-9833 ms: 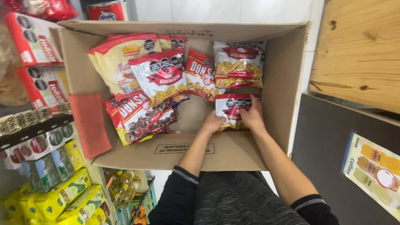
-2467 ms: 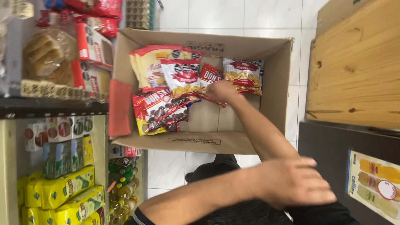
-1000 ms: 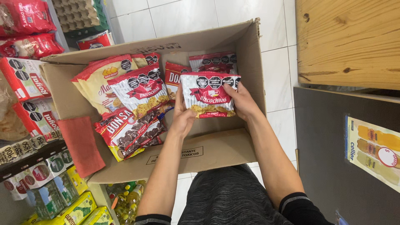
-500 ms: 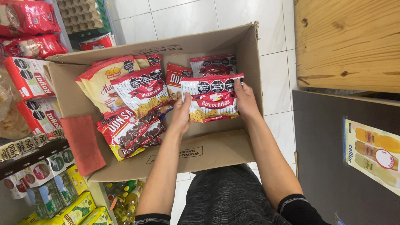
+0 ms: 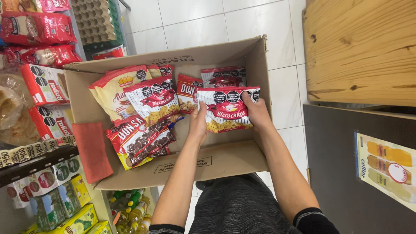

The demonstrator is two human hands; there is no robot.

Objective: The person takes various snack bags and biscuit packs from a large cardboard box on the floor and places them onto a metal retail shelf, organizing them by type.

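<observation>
Snack bag [image 5: 227, 110] sits flat between both hands, left hand [image 5: 198, 125] and right hand [image 5: 257, 112] gripping its ends.

Cardboard box [image 5: 130, 182], open, flaps out, set on white tiled floor [image 5: 203, 21]. Snack bag [image 5: 227, 109], red/white w. black octagon marks, gripped at both side edges above the box: left hand [image 5: 198, 125] on its left edge, right hand [image 5: 258, 112] on its right. Further bags packed inside box: similar red/white bag [image 5: 152, 99], yellowish bag [image 5: 113, 91] at far left, dark red bag [image 5: 141, 139] lying tilted at the front, approx. two more behind the held one. Shelving [image 5: 39, 156] seen at left w. red boxes, yellow packs. Wooden board [image 5: 359, 47] at upper right; dark panel [image 5: 342, 173] w. poster below it.
</observation>
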